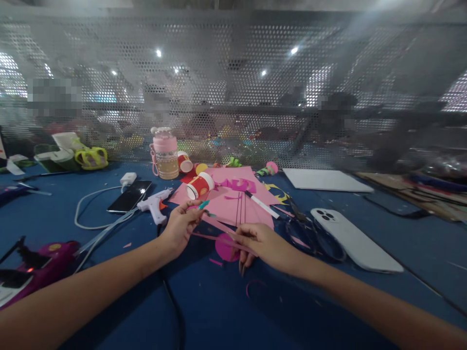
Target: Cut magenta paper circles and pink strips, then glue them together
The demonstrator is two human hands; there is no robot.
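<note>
Pink paper strips [218,224] stretch between my two hands above the blue table. My left hand [178,228] pinches their left end, with a small teal piece [203,204] at its fingertips that I cannot make out clearly. The fingers of my right hand [260,240] are closed on the strips' other end. Below the strips lies a bright magenta paper circle [222,247], partly covered by my right fingers. Behind my hands is a pink paper sheet [255,175] bearing a red and white paper cup [200,185], a marker [264,206] and magenta scraps [239,184].
Left of my hands sit a white glue gun [156,206], a black phone [129,197] and a pink-topped bottle [165,153]. To the right lie dark scissors [310,233] and a white phone [357,240]. A perforated metal screen [233,87] stands along the back.
</note>
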